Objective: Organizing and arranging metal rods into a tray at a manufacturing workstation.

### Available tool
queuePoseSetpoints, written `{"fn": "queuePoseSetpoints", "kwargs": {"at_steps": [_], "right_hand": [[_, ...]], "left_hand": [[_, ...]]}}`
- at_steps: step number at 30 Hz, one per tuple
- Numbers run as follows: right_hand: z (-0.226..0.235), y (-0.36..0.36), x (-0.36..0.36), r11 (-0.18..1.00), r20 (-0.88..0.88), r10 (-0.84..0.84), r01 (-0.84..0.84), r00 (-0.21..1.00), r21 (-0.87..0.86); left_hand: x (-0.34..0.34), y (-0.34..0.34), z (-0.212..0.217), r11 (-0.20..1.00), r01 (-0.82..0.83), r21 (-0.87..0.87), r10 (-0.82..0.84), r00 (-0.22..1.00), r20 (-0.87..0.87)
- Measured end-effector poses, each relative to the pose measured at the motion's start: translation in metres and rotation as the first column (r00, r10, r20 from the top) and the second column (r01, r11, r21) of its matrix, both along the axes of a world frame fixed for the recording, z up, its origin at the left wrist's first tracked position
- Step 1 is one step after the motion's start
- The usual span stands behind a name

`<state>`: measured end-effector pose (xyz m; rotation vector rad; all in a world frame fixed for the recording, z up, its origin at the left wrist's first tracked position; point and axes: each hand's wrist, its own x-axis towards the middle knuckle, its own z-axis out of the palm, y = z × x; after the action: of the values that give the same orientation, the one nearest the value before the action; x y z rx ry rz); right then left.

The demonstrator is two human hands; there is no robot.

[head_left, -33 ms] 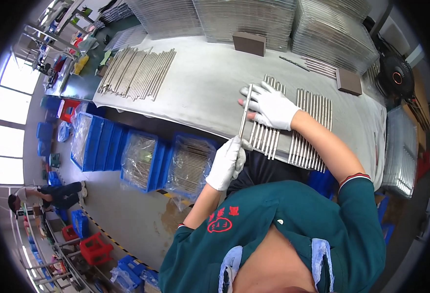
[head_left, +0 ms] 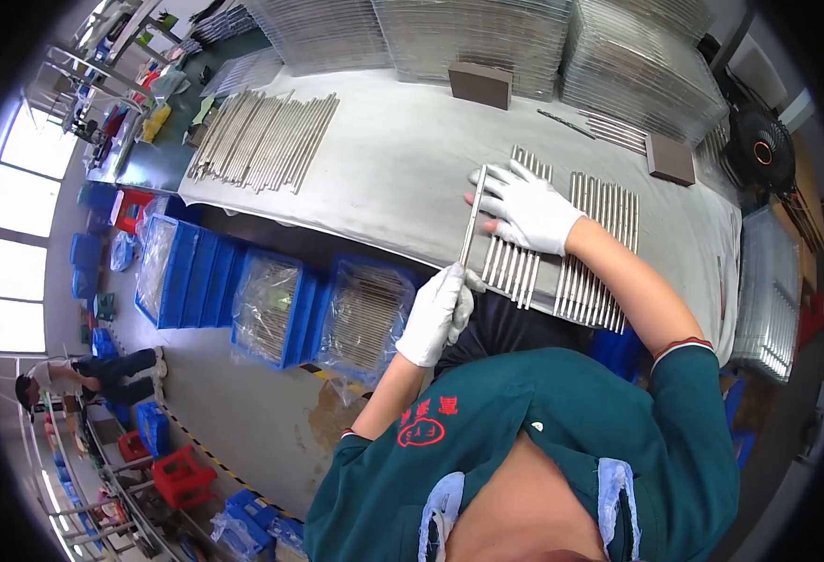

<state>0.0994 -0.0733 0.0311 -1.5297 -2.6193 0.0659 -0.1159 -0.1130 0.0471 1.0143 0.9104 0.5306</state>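
Observation:
A slim silvery metal rod [head_left: 471,229] slants up from the table's near edge, its lower end gripped by my left hand [head_left: 433,314]. My left hand wears a white glove, its fingers closed around that end. Also gloved in white, my right hand [head_left: 532,211] lies with fingers spread over a row of similar rods [head_left: 513,270]. Its fingertips reach the upper part of the held rod; two tips poke bare out of the glove. A second row of rods [head_left: 609,220] lies just right, partly under my right forearm.
More rods [head_left: 264,140] lie at the table's far left. Clear plastic tray stacks [head_left: 473,42] line the back, near two dark blocks [head_left: 480,86] [head_left: 669,159]. A black fan [head_left: 761,150] stands right. Blue crates [head_left: 304,309] of bagged rods sit below the front edge. A person [head_left: 94,375] is far left.
My right hand has shifted very slightly right and toward me, and the held rod's upper end has moved a little with it. My left hand keeps its grip.

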Motion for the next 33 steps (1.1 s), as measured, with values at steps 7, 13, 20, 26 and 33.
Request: {"fn": "queuePoseSetpoints", "kwargs": {"at_steps": [7,13,20,26,33], "right_hand": [[0.011,-0.024,0.037,0.994,-0.057,-0.110,0.111,0.992,0.019],[0.027,0.076,0.050,0.841,-0.220,-0.415,0.464,0.883,0.277],[0.021,0.118,0.035,0.724,-0.068,-0.656,0.652,0.752,0.224],[0.025,0.080,0.010,0.876,-0.011,-0.373,0.356,0.928,0.325],[0.006,0.052,0.017,0.950,-0.157,-0.310,0.313,0.938,-0.006]], "left_hand": [[-0.005,0.007,-0.025,0.978,0.018,-0.206,0.012,0.989,0.144],[-0.007,-0.001,-0.030,0.901,0.063,-0.429,0.071,0.955,0.289],[-0.009,-0.010,-0.039,0.842,0.073,-0.535,0.139,0.928,0.345],[-0.009,-0.009,-0.031,0.836,0.000,-0.549,0.187,0.941,0.284],[-0.013,-0.012,-0.034,0.826,0.021,-0.563,0.204,0.920,0.335]]}}
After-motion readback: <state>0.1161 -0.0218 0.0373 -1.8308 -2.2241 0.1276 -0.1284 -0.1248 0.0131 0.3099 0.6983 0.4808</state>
